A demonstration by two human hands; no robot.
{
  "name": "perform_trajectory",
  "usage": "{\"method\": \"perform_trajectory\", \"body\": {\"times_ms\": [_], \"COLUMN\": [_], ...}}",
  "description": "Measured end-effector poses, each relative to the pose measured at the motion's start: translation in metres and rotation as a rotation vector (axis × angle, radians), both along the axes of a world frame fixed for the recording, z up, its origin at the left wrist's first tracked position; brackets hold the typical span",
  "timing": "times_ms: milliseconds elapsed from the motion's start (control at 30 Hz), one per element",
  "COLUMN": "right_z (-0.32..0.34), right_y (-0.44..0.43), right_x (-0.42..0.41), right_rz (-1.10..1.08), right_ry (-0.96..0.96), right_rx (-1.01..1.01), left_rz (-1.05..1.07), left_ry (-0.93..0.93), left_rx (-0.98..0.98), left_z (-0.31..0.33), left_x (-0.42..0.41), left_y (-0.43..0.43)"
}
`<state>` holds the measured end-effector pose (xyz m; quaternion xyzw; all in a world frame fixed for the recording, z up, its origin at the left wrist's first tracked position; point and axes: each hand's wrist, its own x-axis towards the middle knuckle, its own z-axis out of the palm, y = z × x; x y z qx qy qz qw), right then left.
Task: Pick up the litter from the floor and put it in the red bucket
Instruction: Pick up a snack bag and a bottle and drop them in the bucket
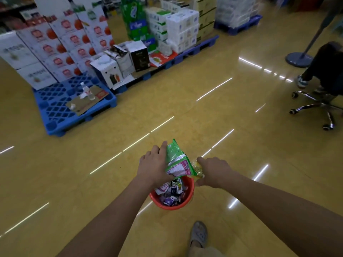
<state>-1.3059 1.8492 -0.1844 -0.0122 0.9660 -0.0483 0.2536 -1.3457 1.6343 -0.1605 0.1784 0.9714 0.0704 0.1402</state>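
Note:
The red bucket (189, 198) stands on the yellow floor just ahead of my foot, holding several crumpled wrappers (171, 191). Directly above its far rim, my left hand (154, 165) grips a green and pink snack bag (179, 163), fingers along its left edge. Beside it my right hand (213, 171) is closed on a yellow wrapper (197, 169) that touches the green bag. Both pieces of litter hang over the bucket's opening.
A blue pallet (55, 108) at the left carries stacked cartons, a sheet of cardboard and a plastic bottle (87, 90). More cartons line the back. A seated person on a wheeled chair (321, 106) and a fan stand base (298, 59) are at the right.

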Motion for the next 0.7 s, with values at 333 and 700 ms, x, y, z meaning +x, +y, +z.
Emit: {"method": "perform_trajectory", "body": {"times_ms": [333,700], "right_z": [-0.046,-0.104], "right_y": [0.036,0.027], "right_x": [-0.068,-0.101], "right_rz": [-0.078,-0.262], "right_ry": [-0.185,-0.536], "right_rx": [-0.215,-0.401], "left_rz": [0.217,0.478], "left_ry": [-0.066,-0.298], "left_rx": [0.005,0.125], "left_z": [-0.031,-0.111], "left_x": [-0.044,-0.06], "left_y": [0.02,0.004]}}
